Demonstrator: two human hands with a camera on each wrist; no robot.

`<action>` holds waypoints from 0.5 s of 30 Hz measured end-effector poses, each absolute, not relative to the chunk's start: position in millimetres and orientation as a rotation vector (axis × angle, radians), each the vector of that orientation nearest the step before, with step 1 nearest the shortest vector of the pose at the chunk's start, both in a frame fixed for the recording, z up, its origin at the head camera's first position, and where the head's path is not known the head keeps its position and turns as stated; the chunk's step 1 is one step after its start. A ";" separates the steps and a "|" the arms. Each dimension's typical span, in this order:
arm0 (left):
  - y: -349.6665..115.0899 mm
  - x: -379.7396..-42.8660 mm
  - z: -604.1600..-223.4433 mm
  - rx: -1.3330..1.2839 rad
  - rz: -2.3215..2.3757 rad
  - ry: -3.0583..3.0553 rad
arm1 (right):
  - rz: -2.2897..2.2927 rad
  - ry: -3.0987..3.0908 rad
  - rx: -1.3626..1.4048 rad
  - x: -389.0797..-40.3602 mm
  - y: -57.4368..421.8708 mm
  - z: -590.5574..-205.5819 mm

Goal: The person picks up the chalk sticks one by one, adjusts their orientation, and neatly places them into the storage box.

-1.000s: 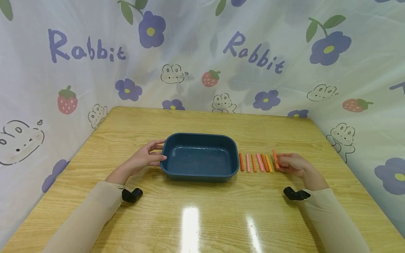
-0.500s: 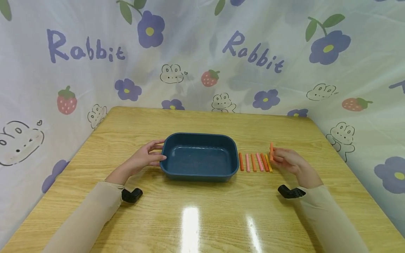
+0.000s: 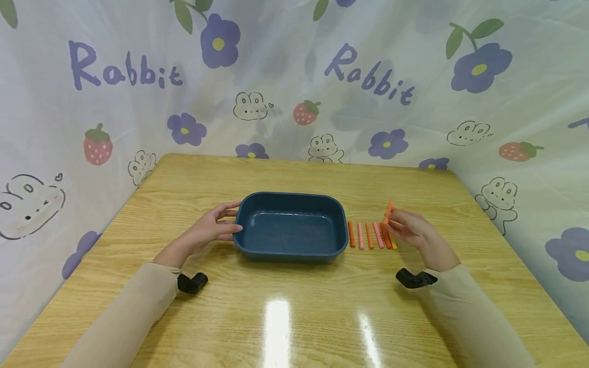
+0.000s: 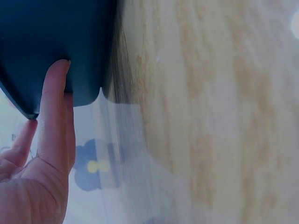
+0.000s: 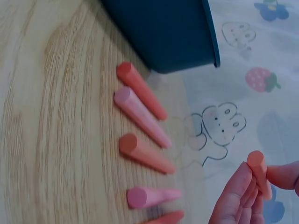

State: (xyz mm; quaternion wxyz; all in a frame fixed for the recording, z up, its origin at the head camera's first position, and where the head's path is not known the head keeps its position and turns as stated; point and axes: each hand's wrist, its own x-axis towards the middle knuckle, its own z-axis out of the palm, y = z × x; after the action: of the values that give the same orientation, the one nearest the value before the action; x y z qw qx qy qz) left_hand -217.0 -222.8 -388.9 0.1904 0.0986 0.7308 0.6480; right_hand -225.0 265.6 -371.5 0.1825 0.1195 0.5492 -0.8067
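A dark blue rectangular tub (image 3: 285,258) sits on the table. My left hand (image 3: 206,232) is at its left end, with fairly straight fingers (image 4: 53,112) touching the outer wall and rim. My right hand (image 3: 416,230) pinches an orange chalk stick (image 5: 258,170) between thumb and fingers, raised above the right end of a chalk row. That row lies right of the tub: a red stick (image 3: 352,235), a pink one (image 3: 361,236), an orange one (image 3: 370,236) and several more. The yellow stick (image 3: 393,244) at the row's end is partly hidden by the right hand.
The wooden table (image 3: 221,317) extends around the tub, with glare streaks near its front. Behind and beside it hangs a white cloth (image 3: 285,56) printed with rabbits, flowers and strawberries. A black wrist device (image 3: 415,278) juts from the right sleeve.
The right hand has lifted the orange chalk stick and carried it left, over the row's right end. The left hand and tub have stayed in place.
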 end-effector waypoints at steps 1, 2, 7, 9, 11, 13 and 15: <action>-222.6 -217.0 -388.8 0.278 1.822 2.053 | -2.278 1.553 0.349 -225.0 263.4 -370.1; -222.5 -217.0 -388.8 0.279 1.823 2.052 | -2.278 1.559 0.358 -225.0 261.3 -368.9; -222.3 -217.0 -389.2 0.288 1.826 2.050 | -2.245 1.595 0.371 -224.7 250.8 -362.6; -222.4 -217.1 -389.5 0.291 1.826 2.053 | -2.238 1.594 0.364 -225.3 247.7 -360.6; -222.5 -216.9 -389.5 0.292 1.823 2.059 | -2.244 1.569 0.354 -226.7 245.3 -358.3; -222.4 -216.6 -389.4 0.290 1.821 2.065 | -2.259 1.537 0.351 -228.7 243.0 -356.2; -222.3 -216.4 -389.3 0.287 1.818 2.070 | -2.275 1.500 0.350 -230.7 240.0 -353.6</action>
State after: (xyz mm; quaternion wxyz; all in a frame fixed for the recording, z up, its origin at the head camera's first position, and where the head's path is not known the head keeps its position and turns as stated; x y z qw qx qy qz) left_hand -216.4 -222.3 -389.3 0.1848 0.1018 0.7344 0.6451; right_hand -230.7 240.0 -353.6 0.1957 0.1248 0.5355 -0.8120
